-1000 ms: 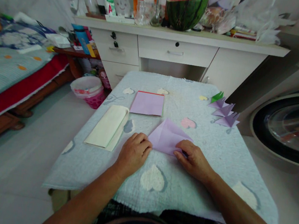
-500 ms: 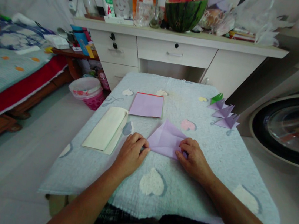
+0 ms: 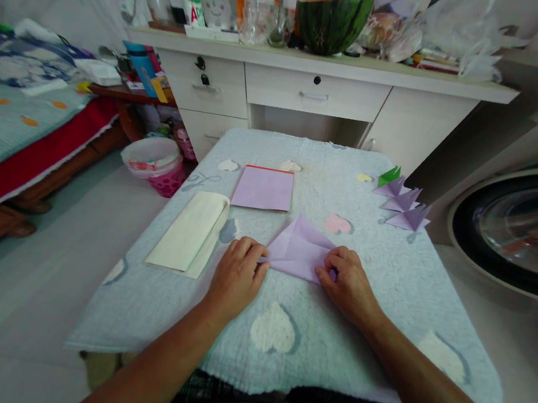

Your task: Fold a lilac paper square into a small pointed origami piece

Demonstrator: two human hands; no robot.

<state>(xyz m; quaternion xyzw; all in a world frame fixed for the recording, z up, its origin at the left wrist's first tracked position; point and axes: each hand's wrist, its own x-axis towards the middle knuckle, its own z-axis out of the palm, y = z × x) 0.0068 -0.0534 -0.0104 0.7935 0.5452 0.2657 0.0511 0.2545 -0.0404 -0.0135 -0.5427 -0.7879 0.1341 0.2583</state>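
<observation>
A lilac paper point(image 3: 298, 250) folded into a triangle lies on the light blue cloth point(image 3: 389, 273) in front of me. My left hand point(image 3: 236, 274) pinches its left corner with curled fingers. At the right corner, my right hand point(image 3: 346, 284) presses down with bent fingers closed on the paper. The folded edge runs between both hands.
A stack of lilac square sheets point(image 3: 263, 188) lies beyond the fold, a cream folded paper point(image 3: 191, 231) to its left. Several finished lilac and green folded pieces point(image 3: 403, 198) sit at the right edge. A desk with a cut watermelon point(image 3: 332, 19) stands behind; a washing machine point(image 3: 523, 226) right.
Both hands have drawn slightly closer together on the triangle, and the right fingers have curled tighter on its corner. The paper has stayed in place.
</observation>
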